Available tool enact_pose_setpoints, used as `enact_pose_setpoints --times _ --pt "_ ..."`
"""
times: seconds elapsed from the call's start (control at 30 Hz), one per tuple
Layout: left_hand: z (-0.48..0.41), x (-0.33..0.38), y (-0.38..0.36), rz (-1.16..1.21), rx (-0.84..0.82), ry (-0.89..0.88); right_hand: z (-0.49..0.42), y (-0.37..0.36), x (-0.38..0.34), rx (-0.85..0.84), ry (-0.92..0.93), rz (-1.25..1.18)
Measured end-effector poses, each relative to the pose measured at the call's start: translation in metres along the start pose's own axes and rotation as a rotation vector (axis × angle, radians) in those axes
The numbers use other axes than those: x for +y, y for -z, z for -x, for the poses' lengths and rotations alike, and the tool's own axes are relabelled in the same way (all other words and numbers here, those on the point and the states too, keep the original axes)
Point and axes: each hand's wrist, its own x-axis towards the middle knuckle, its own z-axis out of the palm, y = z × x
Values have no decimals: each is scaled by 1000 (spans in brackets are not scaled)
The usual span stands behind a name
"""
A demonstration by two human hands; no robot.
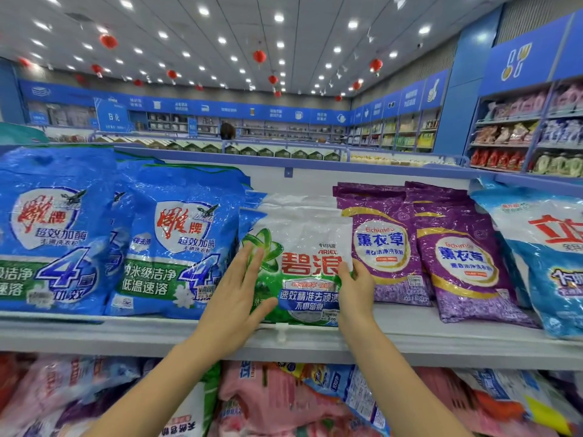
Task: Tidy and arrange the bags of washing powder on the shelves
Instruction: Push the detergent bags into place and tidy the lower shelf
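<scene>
Two hands on the white bag (303, 228) of washing powder

The fingers (252, 260) of the left hand (236, 294) lie straight and slightly spread, flat against the lower left of the white bag's front. The right hand (356, 288) curls its fingers (359, 271) round the bag's right edge and grips it. The bag leans back on the shelf (426, 332), with blue bags (183, 247) just to its left and purple bags (388, 247) touching its right side.
</scene>
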Motion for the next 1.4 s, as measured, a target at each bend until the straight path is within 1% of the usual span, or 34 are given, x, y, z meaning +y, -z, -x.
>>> enact_pose_setpoints --times 0.07,0.13,0.23,0.33,0.43,0.47,0.53,0.57,0.63,0.7,0.77,0.9,1.0,1.1,1.17,1.23,1.4 --pt "-6 -6 -4 -125 -99 13 -1 0 -1 -4 -9 -9" --pt "-14 -12 -4 -203 -187 21 -2 -2 -1 -10 -12 -16" --pt "-26 -22 0 -309 -273 31 -2 -7 -1 -65 -30 -4" --pt "-33 -29 2 -380 -299 79 -4 -9 -3 -189 -94 30" --pt "-32 -27 2 -378 -248 80 -6 -1 -11 -274 -127 95" --pt "-29 -25 3 -348 -209 55 -5 5 -13 -277 -86 143" --pt "-25 -23 6 -251 -143 -8 -4 18 -15 -290 112 329" --pt "-22 -23 8 -208 -144 -35 -1 24 -15 -328 216 423" --pt "-17 -26 13 -138 -207 -46 5 29 -15 -451 360 612" --pt "-16 -30 18 -89 -287 -24 8 30 -11 -504 465 787" --pt "-18 -31 22 -68 -318 -14 8 28 -8 -487 480 888" --pt "-21 -29 22 -74 -341 15 4 25 -6 -459 398 1027" --pt "-24 -28 22 -57 -358 41 2 24 -8 -429 379 1169" --pt "-25 -26 22 -46 -361 64 6 23 -15 -380 387 1220" --pt "-23 -21 24 -32 -343 74 14 26 -22 -312 449 1185" --pt "-21 -13 26 31 -284 70 24 37 -32 -223 538 1086" --pt "-10 29 26 270 65 18 57 98 -62 -51 645 794"
